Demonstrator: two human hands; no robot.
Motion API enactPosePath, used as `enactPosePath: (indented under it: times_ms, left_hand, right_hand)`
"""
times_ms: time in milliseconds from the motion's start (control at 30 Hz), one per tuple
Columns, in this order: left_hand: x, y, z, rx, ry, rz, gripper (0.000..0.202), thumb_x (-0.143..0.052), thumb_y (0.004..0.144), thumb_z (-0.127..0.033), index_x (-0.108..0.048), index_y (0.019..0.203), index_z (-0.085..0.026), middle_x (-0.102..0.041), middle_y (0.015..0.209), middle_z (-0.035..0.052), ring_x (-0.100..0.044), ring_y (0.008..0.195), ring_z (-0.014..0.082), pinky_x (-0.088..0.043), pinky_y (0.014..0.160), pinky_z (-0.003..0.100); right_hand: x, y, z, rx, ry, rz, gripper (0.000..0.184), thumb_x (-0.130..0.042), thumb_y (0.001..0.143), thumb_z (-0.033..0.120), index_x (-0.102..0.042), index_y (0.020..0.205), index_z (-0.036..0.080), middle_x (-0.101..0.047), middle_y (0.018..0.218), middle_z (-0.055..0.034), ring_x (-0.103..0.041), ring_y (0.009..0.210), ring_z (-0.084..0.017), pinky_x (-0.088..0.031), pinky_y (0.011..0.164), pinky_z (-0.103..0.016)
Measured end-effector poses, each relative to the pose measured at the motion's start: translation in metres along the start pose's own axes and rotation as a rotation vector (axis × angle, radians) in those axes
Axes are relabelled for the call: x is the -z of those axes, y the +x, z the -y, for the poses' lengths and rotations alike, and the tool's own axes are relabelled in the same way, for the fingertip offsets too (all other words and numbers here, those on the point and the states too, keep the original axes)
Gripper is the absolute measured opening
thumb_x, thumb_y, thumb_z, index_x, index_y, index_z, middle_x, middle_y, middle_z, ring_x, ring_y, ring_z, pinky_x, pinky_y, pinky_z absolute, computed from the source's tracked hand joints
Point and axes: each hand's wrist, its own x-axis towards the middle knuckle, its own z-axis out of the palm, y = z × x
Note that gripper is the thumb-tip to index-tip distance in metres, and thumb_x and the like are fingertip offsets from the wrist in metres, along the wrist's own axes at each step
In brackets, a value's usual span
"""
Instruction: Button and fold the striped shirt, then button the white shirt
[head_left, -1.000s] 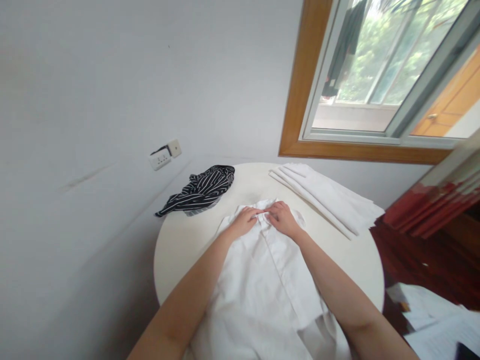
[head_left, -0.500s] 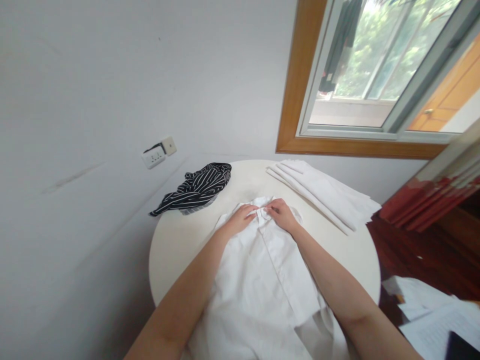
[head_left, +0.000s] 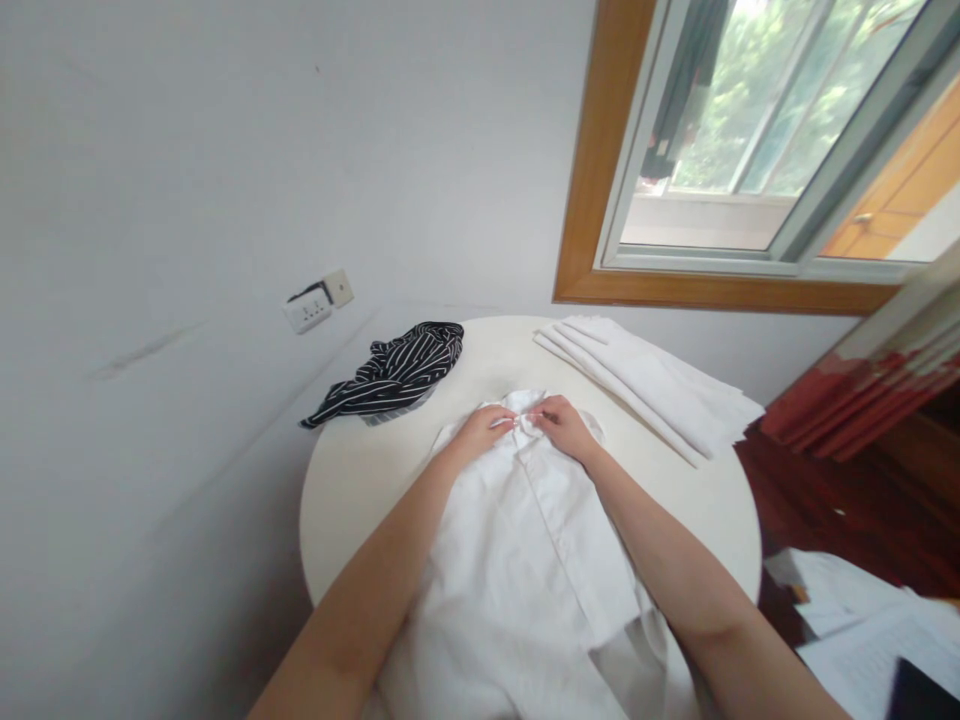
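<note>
A white button-front shirt (head_left: 517, 560) lies front up, its collar end at the middle of the round table and its lower part running toward me past the near edge. My left hand (head_left: 484, 432) pinches the left side of the collar. On the other side of the neck opening, my right hand (head_left: 561, 424) has its fingers closed on the collar too. Both hands are close together at the top of the front placket. The button there is too small to make out.
The round cream table (head_left: 352, 510) stands against the wall. A black striped garment (head_left: 405, 370) lies crumpled at its back left, and folded white cloth (head_left: 652, 390) at its back right. Papers (head_left: 870, 620) are at the lower right. A red-and-cream curtain (head_left: 862, 380) hangs at right.
Both hands stay at the collar, with only slight finger movement. The view has shifted very slightly.
</note>
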Motion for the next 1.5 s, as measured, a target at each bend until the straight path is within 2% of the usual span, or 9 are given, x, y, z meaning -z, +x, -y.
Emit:
enactPosePath:
  times_ms: [200, 433, 667, 933, 1100, 1267, 1500]
  left_hand:
    - [-0.005, -0.001, -0.015, -0.033, 0.237, -0.027, 0.016, -0.051, 0.086, -0.030, -0.061, 0.092, -0.019, -0.065, 0.090, 0.0035, -0.058, 0.088, 0.0171, -0.043, 0.080, 0.028]
    - [-0.009, -0.005, -0.029, 0.013, 0.505, -0.090, 0.019, -0.044, 0.090, -0.033, -0.058, 0.095, -0.022, -0.062, 0.087, 0.0037, -0.056, 0.087, 0.0184, -0.040, 0.078, 0.028]
    - [-0.007, -0.006, -0.033, 0.071, 0.504, -0.106, 0.021, -0.044, 0.090, -0.035, -0.060, 0.095, -0.023, -0.063, 0.087, 0.0037, -0.056, 0.087, 0.0184, -0.039, 0.076, 0.027]
    - [-0.006, -0.007, -0.037, 0.041, 0.552, -0.057, 0.026, -0.039, 0.091, -0.037, -0.062, 0.094, -0.025, -0.062, 0.082, 0.0036, -0.055, 0.082, 0.0186, -0.038, 0.073, 0.027]
    - [-0.009, -0.007, -0.038, 0.044, 0.619, -0.044, 0.027, -0.036, 0.093, -0.038, -0.058, 0.095, -0.022, -0.063, 0.083, 0.0047, -0.057, 0.083, 0.0192, -0.038, 0.071, 0.027]
    - [-0.014, -0.006, -0.037, 0.117, 0.630, -0.052, 0.025, -0.040, 0.092, -0.038, -0.054, 0.098, -0.019, -0.064, 0.087, 0.0070, -0.059, 0.085, 0.0198, -0.040, 0.071, 0.027]
    - [-0.018, -0.004, -0.034, 0.164, 0.605, -0.088, 0.032, -0.041, 0.090, -0.045, -0.057, 0.094, -0.018, -0.065, 0.085, 0.0095, -0.060, 0.085, 0.0208, -0.040, 0.073, 0.028]
  right_hand:
    - [-0.002, -0.001, -0.002, 0.004, -0.017, 0.007, 0.018, -0.058, 0.084, 0.031, -0.069, 0.076, 0.020, -0.064, 0.069, -0.0021, -0.055, 0.072, -0.015, -0.038, 0.078, -0.031]
    - [-0.001, 0.000, -0.002, 0.007, -0.016, 0.034, 0.018, -0.054, 0.086, 0.031, -0.068, 0.081, 0.020, -0.064, 0.074, -0.0027, -0.055, 0.075, -0.016, -0.038, 0.079, -0.031]
    - [-0.001, -0.001, 0.002, -0.007, -0.057, 0.076, 0.020, -0.051, 0.086, 0.030, -0.068, 0.082, 0.020, -0.063, 0.074, -0.0032, -0.053, 0.075, -0.016, -0.038, 0.079, -0.031]
    - [-0.005, 0.000, -0.002, 0.000, -0.112, 0.084, 0.020, -0.049, 0.086, 0.026, -0.063, 0.074, 0.018, -0.058, 0.068, -0.0016, -0.051, 0.070, -0.015, -0.037, 0.074, -0.028]
    - [-0.004, 0.000, -0.003, -0.026, -0.034, 0.075, 0.020, -0.050, 0.084, 0.027, -0.063, 0.072, 0.017, -0.056, 0.066, -0.0006, -0.050, 0.068, -0.014, -0.037, 0.069, -0.026]
    - [-0.006, 0.002, -0.010, -0.072, 0.055, 0.131, 0.022, -0.047, 0.084, 0.026, -0.061, 0.069, 0.017, -0.058, 0.067, -0.0003, -0.052, 0.069, -0.014, -0.039, 0.069, -0.026]
    - [-0.023, 0.002, -0.021, -0.127, -0.043, 0.033, 0.025, -0.043, 0.085, 0.023, -0.059, 0.067, 0.018, -0.059, 0.069, -0.0023, -0.051, 0.070, -0.015, -0.039, 0.072, -0.028]
